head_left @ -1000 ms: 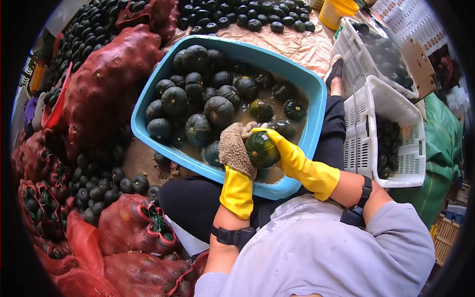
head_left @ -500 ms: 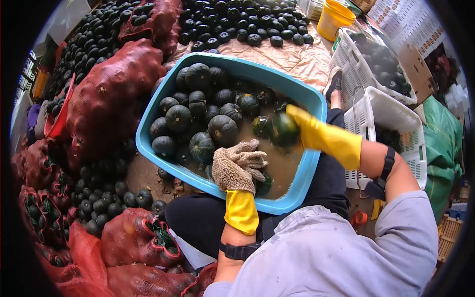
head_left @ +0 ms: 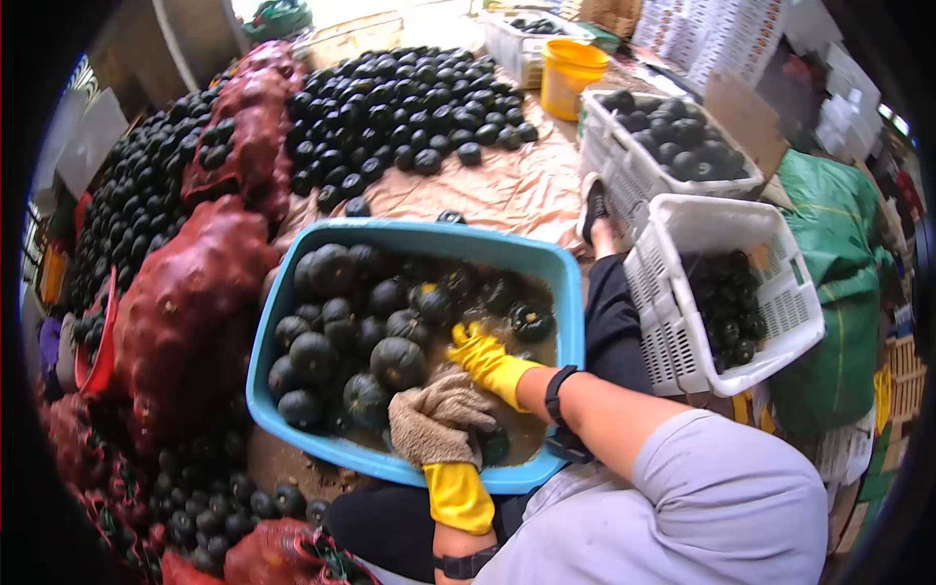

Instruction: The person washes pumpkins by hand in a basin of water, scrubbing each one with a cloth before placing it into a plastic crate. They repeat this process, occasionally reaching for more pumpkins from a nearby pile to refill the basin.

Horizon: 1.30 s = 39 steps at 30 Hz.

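A blue tub (head_left: 255, 370) holds several dark green pumpkins (head_left: 400, 364) in murky brown water (head_left: 526, 419). My right hand (head_left: 487, 361), in a yellow rubber glove, is over the middle of the water with its fingers apart and nothing visible in them. Close beside it on the near side is my left hand (head_left: 439, 414), wearing a beige looped-pile glove over a yellow one. Its fingers stretch to the right, partly over a pumpkin (head_left: 494, 446) near the tub's front wall. Another wet pumpkin (head_left: 531, 322) floats toward the right side.
Two white crates, a nearer one (head_left: 673, 322) and a farther one (head_left: 624, 166), hold pumpkins on the right. A yellow bucket (head_left: 570, 83) stands behind. Many pumpkins (head_left: 409, 107) lie on a pinkish sheet (head_left: 439, 200). Red mesh sacks (head_left: 195, 302) line the left.
My right hand has moved left and down from the tub's right side, and the pumpkin it held is out of its grasp. My left hand stays near the front wall. The view has tilted up.
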{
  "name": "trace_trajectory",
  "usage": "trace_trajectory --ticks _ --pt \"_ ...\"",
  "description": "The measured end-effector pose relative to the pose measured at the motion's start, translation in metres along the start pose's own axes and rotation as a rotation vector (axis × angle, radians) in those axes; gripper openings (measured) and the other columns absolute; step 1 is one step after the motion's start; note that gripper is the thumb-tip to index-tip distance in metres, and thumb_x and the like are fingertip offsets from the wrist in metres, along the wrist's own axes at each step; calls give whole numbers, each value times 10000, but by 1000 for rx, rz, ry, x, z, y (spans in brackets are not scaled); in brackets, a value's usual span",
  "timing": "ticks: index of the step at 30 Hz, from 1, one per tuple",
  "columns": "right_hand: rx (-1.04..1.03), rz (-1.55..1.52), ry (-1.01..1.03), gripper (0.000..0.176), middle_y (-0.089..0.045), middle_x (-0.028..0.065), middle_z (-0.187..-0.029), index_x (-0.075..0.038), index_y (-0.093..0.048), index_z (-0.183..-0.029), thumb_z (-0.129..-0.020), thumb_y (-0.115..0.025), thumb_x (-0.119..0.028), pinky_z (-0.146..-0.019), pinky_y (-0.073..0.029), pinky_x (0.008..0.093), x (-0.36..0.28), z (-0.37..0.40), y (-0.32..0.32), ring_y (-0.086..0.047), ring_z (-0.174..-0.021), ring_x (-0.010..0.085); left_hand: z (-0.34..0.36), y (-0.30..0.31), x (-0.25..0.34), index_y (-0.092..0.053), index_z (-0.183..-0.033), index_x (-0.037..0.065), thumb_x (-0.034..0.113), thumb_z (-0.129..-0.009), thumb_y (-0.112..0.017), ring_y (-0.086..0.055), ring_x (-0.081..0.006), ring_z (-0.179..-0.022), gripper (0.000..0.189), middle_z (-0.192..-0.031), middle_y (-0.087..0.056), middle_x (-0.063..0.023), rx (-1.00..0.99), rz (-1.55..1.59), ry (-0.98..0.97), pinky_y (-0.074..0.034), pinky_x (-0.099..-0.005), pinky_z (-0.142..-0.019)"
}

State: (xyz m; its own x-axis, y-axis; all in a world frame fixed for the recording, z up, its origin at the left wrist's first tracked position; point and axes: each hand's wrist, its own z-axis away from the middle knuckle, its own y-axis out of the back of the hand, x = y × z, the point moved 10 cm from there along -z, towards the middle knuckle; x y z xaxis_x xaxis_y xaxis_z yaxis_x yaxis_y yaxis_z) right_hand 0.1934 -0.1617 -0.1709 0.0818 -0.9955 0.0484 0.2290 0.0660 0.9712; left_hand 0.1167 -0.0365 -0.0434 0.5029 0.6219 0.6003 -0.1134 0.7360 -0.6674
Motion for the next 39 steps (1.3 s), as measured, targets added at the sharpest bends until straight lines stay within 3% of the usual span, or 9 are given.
trace_trajectory --ticks 8,12,16,20,24,25,34,36,39 --pt "-125 -1628 105 700 -511 187 -1574 -150 -537 -1538 -931 -826 -347 -1200 -387 438 31 86 105 -476 -1477 328 -1 -6 13 -689 -926 -66 349 -1001 -439 -689 -341 -661 491 -828 -717 -188 123 -182 -230 -623 -434 -640" --pt "491 -1094 270 566 -500 216 -1573 -139 -615 -1460 -967 -781 -363 -1242 -326 476 -23 139 135 -448 -1487 388 2 -84 24 -680 -960 23 144 -998 -526 -713 -292 -880 199 -933 -713 -136 -160 -1732 -776 -567 -361 -781" --pt "593 -1423 -409 519 -616 222 -1409 -78 -664 -1351 -923 -809 -334 -1137 -443 468 46 86 112 -569 -1334 405 31 -111 16 -661 -1138 25 190 -814 -854 -727 -292 -1014 411 -1090 -733 -100 -151 -1490 -722 -575 -398 -871" --pt "420 -1484 213 468 -595 195 -1429 -103 -664 -1328 -917 -803 -280 -1189 -386 470 -48 161 149 -532 -1375 367 19 -67 22 -583 -1293 41 294 -867 -794 -633 -322 -1160 539 -1247 -646 -135 -173 -1255 -753 -497 -434 -1000" --pt "862 -1044 219 526 -551 199 -1514 -127 -630 -1396 -923 -794 -286 -1188 -397 491 -7 141 171 -512 -1406 401 -7 -23 -37 -505 -1449 56 398 -921 -734 -540 -351 -1307 670 -1405 -559 -169 288 -2696 -763 -418 -471 -1130" --pt "906 -1073 -99 535 -564 200 -1503 -123 -627 -1396 -919 -791 -302 -1166 -420 499 11 122 158 -529 -1385 408 25 -58 -7 -484 -1483 81 410 -975 -670 -556 -339 -1288 633 -1392 -568 -145 -209 -1756 -848 -418 -490 -1126" --pt "471 -1049 282 425 -636 254 -1373 -75 -677 -1344 -1005 -638 -328 -1074 -472 517 -46 124 177 -578 -1285 453 -11 10 -26 -587 -1369 109 219 -1061 -561 -610 -260 -1258 329 -1354 -626 -114 -33 -96 -295 -530 -411 -1072" --pt "561 -608 -650 411 -558 244 -1472 -85 -672 -1357 -992 -650 -273 -1096 -465 545 -58 127 166 -520 -1366 456 -15 9 -33 -589 -1376 112 224 -1067 -560 -610 -260 -1263 330 -1367 -622 -115 -167 16 -144 -533 -413 -1068" --pt "272 -1233 274 434 -612 137 -1405 -92 -632 -1421 -1003 -686 -198 -1114 -462 427 -48 148 172 -566 -1307 296 -18 4 -41 -594 -1387 116 230 -1076 -557 -609 -260 -1269 333 -1386 -617 -117 -382 190 75 -539 -415 -1063"
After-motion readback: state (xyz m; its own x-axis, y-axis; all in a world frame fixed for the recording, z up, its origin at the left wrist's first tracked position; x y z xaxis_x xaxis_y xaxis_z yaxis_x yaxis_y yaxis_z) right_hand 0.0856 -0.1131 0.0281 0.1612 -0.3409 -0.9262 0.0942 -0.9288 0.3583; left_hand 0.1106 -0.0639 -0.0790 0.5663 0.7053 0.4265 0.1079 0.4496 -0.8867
